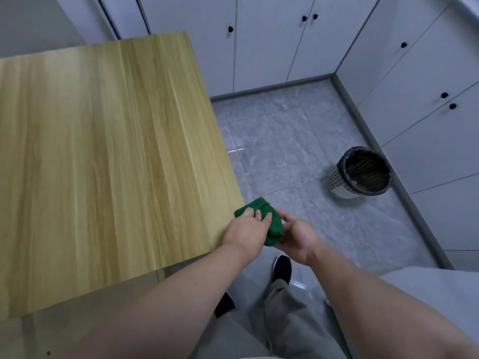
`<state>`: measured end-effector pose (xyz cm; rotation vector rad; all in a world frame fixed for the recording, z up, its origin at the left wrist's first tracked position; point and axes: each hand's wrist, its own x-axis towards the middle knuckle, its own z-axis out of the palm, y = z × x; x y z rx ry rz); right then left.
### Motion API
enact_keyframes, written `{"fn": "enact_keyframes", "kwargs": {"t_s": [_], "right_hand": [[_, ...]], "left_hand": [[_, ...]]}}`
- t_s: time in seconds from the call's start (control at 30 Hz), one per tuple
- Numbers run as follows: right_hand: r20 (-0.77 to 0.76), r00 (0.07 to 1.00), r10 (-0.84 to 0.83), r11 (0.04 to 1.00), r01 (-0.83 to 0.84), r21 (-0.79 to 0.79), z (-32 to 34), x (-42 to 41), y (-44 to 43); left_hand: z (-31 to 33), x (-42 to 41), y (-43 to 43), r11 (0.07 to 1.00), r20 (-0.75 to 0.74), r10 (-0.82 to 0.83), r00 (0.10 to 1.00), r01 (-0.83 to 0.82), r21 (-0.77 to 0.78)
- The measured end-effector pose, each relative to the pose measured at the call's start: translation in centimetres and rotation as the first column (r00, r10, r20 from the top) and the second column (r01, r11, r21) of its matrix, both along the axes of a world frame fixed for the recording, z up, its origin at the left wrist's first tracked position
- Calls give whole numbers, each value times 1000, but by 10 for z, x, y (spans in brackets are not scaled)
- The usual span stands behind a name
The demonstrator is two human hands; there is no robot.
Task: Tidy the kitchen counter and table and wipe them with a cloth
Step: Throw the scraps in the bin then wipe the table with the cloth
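The green cloth (274, 226) is held just off the table's (103, 151) near right corner. It is bunched and soft-napped, with its long axis running far-left to near-right. It is clasped from above by the left grip (246, 230) and pinched from the right by the right grip (298, 238). The wood-grain top is seen smooth and flat.

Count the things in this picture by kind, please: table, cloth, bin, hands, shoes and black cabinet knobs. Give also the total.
table: 1
cloth: 1
bin: 1
hands: 2 (left hand, right hand)
shoes: 2
knobs: 6
Total: 13
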<state>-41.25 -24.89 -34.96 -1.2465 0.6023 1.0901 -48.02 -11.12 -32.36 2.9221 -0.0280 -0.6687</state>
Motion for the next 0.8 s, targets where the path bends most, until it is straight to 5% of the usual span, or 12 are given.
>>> {"fn": "enact_keyframes", "kwargs": {"t_s": [0.33,0.8], "right_hand": [[-58,945,-323,943,327,65,17,115,-125],[174,813,-556,824,566,-10,35,416,-301]], "left_hand": [[3,158,-108,957,-65,-77,995,55,-283],[5,495,-291,819,-156,-109,982,0,-574]]}}
